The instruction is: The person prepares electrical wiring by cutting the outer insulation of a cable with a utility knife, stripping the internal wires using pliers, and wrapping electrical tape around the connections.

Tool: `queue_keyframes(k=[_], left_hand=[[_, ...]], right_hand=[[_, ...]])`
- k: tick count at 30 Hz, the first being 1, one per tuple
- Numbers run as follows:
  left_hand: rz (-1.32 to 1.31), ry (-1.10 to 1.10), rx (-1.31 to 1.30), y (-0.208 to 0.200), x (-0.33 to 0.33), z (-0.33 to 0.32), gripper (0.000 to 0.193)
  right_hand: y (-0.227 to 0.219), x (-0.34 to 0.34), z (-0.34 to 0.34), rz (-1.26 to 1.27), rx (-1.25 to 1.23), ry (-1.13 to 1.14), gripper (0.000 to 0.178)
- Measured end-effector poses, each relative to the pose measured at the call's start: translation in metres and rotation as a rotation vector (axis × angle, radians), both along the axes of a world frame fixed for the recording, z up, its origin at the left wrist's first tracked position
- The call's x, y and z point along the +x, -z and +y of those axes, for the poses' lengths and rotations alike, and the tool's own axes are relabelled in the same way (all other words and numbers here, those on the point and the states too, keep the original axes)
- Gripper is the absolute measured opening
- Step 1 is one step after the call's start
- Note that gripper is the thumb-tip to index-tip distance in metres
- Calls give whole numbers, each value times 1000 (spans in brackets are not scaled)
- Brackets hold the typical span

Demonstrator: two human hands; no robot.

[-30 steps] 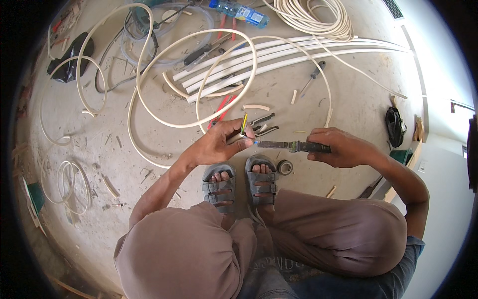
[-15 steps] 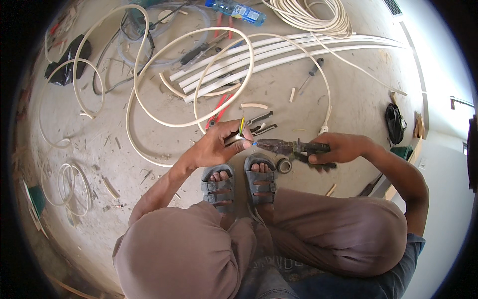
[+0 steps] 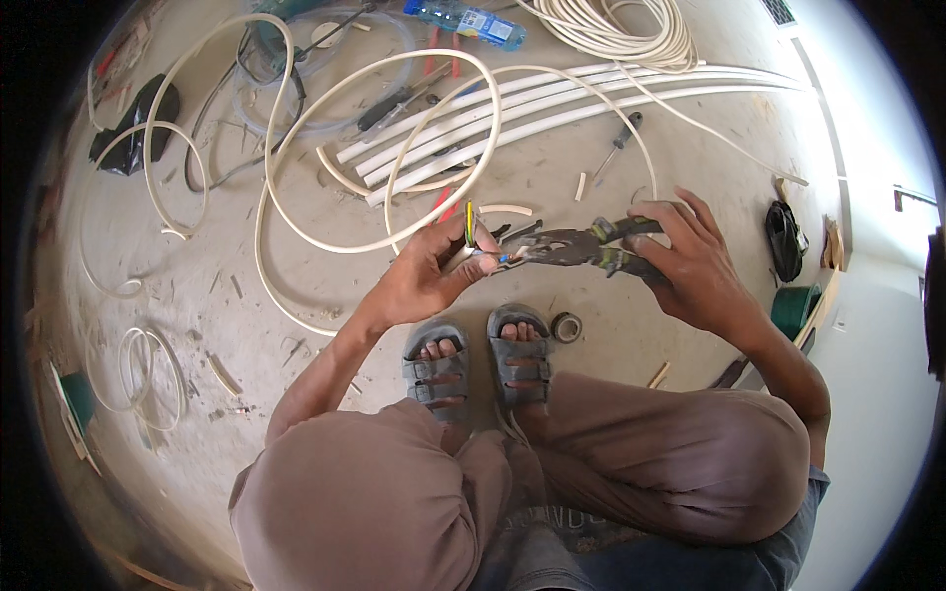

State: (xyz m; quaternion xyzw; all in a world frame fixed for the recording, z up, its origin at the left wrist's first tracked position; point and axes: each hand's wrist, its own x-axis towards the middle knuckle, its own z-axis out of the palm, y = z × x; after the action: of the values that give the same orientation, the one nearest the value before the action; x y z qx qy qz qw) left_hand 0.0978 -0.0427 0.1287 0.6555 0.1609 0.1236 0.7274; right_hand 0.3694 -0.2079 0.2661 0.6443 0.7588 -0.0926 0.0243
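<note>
My left hand point(image 3: 422, 272) is closed round the end of a white electrical cable point(image 3: 459, 258). A yellow-green wire point(image 3: 470, 223) stands up out of that end, and a blue wire point(image 3: 504, 258) points right past my thumb. In my right hand point(image 3: 694, 258) is a pair of worn dark pliers point(image 3: 581, 246) with handles spread and fingers round them. The pliers' jaws are at the exposed wires by my left fingertips; whether they touch a wire is too small to tell. Behind my left hand, red-handled pliers point(image 3: 446, 204) and other dark tools lie on the floor, partly hidden.
White cable loops point(image 3: 386, 61) spread over the floor ahead. Beyond lie white pipes point(image 3: 434, 138), a cable coil point(image 3: 631, 39), a water bottle point(image 3: 467, 22) and a screwdriver point(image 3: 621, 140). A tape roll point(image 3: 567, 327) sits beside my right sandal point(image 3: 519, 357). A black bag point(image 3: 783, 241) lies at right.
The pliers' handles have spread apart in my right hand, which has risen and turned. My left hand has shifted slightly left and up with the cable.
</note>
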Motion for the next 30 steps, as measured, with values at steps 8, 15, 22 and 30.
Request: queue_keyframes(k=[8,15,22,30], left_hand=[[7,-22,-26,-4,6,-3,18],[6,-23,-13,-5,2,-3,20],[-25,23,9,-3,3,-10,17],[35,8,13,-8,1,-1,18]], right_hand=[[6,-4,2,-139,76,-61,24],[6,-8,5,-120,-10,-65,18],[9,14,12,688,-864,211,17],[-4,4,6,221,-260,75,22]])
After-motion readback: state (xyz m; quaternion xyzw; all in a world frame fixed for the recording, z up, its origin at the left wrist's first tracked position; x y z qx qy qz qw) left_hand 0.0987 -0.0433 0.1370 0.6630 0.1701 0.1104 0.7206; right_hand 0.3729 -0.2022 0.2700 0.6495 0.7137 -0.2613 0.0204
